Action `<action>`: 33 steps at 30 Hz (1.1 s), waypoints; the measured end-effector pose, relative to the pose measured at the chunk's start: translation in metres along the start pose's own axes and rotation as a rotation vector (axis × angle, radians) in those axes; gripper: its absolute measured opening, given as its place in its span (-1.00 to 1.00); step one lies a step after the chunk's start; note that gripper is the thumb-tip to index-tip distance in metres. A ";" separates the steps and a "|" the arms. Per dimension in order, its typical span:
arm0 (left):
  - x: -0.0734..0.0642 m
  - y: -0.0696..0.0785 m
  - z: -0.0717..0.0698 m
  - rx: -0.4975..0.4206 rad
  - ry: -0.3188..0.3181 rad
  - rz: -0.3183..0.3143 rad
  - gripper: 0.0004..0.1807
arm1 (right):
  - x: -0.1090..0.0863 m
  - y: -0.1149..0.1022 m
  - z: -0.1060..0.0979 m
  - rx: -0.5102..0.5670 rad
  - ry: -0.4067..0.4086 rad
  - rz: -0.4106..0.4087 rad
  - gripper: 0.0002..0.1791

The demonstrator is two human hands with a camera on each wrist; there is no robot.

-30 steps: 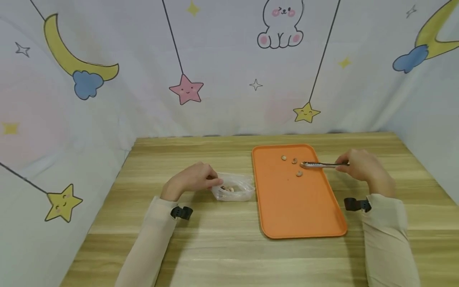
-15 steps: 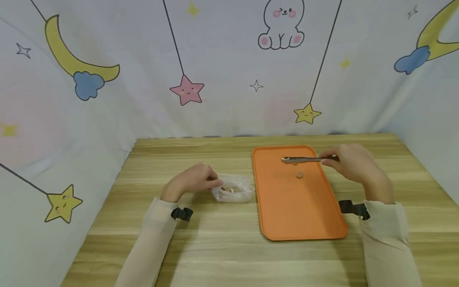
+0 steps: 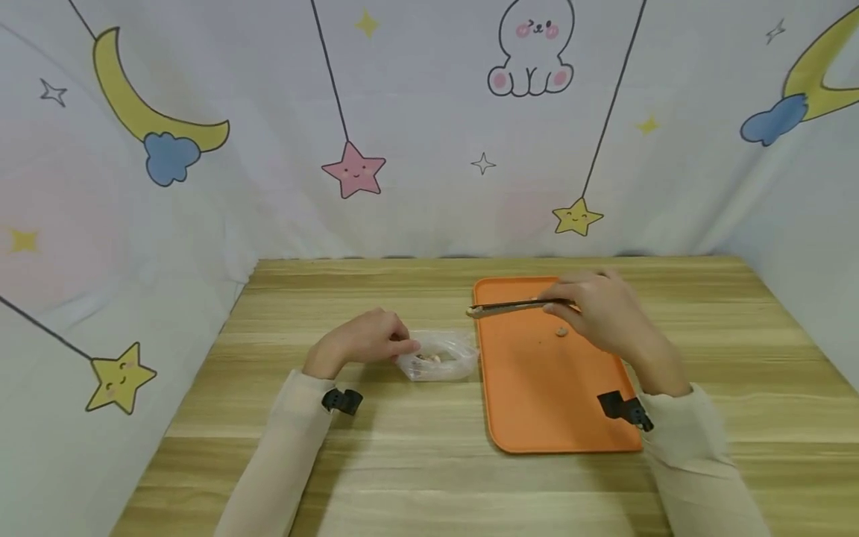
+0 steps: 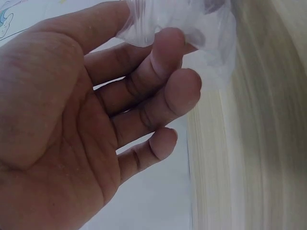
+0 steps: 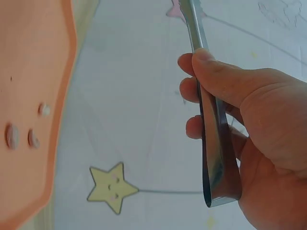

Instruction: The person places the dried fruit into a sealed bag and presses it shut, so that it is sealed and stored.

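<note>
My left hand [image 3: 362,339] pinches the rim of a clear plastic bag [image 3: 458,365] between thumb and fingers, the bag lying on the table with its mouth spread. Several small brown-and-cream pieces [image 3: 429,359] are inside. In my right hand [image 3: 607,317] are metal tongs [image 3: 513,305], squeezed nearly together and pointing left above the tray's left rim. A small tan piece [image 3: 473,312] shows at their tips. Below lies the orange tray [image 3: 537,410]; the right wrist view shows three small roundish pieces on it, one being a thick disc [image 5: 12,136].
The wood-grain table [image 3: 396,462] reaches back to a white curtain [image 3: 429,209] printed with stars and moons. The tray's left edge stands right beside the bag. My right forearm [image 3: 691,462] crosses the tray's right edge.
My right hand has lifted the tongs off the tray and carried them left, toward the bag, with a piece at their tips. The left hand stays at the bag.
</note>
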State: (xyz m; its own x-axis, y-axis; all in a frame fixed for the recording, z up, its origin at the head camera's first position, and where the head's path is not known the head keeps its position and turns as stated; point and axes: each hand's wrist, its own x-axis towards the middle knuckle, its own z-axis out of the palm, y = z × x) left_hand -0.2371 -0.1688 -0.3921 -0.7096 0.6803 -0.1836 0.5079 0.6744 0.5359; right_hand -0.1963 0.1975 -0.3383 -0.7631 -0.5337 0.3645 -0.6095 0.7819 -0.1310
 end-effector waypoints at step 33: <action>-0.004 0.002 -0.006 -0.014 0.000 -0.006 -0.59 | -0.003 0.015 0.003 0.026 0.011 0.060 -0.84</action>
State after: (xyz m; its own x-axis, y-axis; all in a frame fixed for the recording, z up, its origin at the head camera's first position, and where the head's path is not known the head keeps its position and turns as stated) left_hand -0.2359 -0.1721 -0.3854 -0.7122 0.6766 -0.1867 0.4970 0.6740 0.5466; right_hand -0.2035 0.2102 -0.3439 -0.7959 -0.4827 0.3655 -0.5685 0.8035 -0.1768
